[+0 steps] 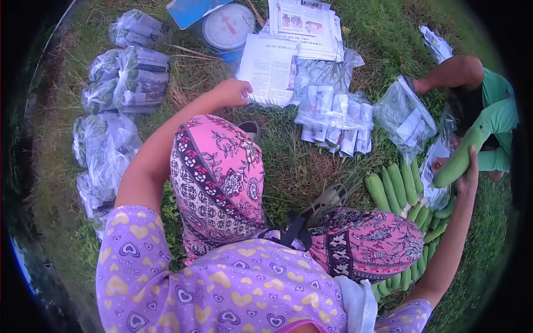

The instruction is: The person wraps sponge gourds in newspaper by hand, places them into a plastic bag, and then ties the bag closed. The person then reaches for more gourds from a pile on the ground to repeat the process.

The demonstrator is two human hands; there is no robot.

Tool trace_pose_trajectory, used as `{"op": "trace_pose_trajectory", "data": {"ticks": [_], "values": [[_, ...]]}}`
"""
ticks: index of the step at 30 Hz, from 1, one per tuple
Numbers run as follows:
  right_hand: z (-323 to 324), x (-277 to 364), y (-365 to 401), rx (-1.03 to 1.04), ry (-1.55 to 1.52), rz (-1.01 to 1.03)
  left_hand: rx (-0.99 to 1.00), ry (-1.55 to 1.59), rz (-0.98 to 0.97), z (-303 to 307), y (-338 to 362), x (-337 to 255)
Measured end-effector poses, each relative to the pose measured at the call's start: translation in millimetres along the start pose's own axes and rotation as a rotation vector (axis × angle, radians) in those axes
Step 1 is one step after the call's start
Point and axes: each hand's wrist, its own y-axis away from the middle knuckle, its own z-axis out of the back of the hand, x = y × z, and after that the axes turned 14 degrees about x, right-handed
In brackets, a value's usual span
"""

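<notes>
My left hand is closed, its fingertips at the lower left corner of a newspaper sheet. The sheet overlaps a stack of newspapers on the grass. Out to the right, my right hand grips a long smooth green gourd, holding it tilted above a pile of similar gourds. My forearm partly hides that pile. Rolled newspaper pieces in clear plastic lie between my two hands.
Several plastic-wrapped bundles line the grass at left. A round dial scale and a blue board stand at the top. A clear plastic bag lies at right, by a person in green sitting close to my right hand.
</notes>
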Motion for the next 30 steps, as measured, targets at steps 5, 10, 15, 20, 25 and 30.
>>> {"op": "trace_pose_trajectory", "data": {"ticks": [5, 10, 15, 20, 25, 30], "values": [[-234, -77, -156, 0.507, 0.625, -0.19, -0.151, -0.161, 0.013, -44, -34, 31], [-361, -231, -257, 0.926, 0.859, -0.196, -0.231, -0.187, -0.053, -66, -56, 65], [-401, -368, -297, 0.996, 1.297, 0.15, -0.314, -0.183, -0.13, -79, -67, 86], [-380, -412, -287, 0.798, 1.424, 0.556, -0.315, -0.257, -0.163, -88, -75, 86], [-347, -388, -249, 0.846, 1.533, 0.556, -0.276, -0.316, -0.12, -103, -76, 92], [-314, -396, -218, 0.907, 1.53, 0.427, -0.303, -0.223, -0.092, -104, -70, 85]]}}
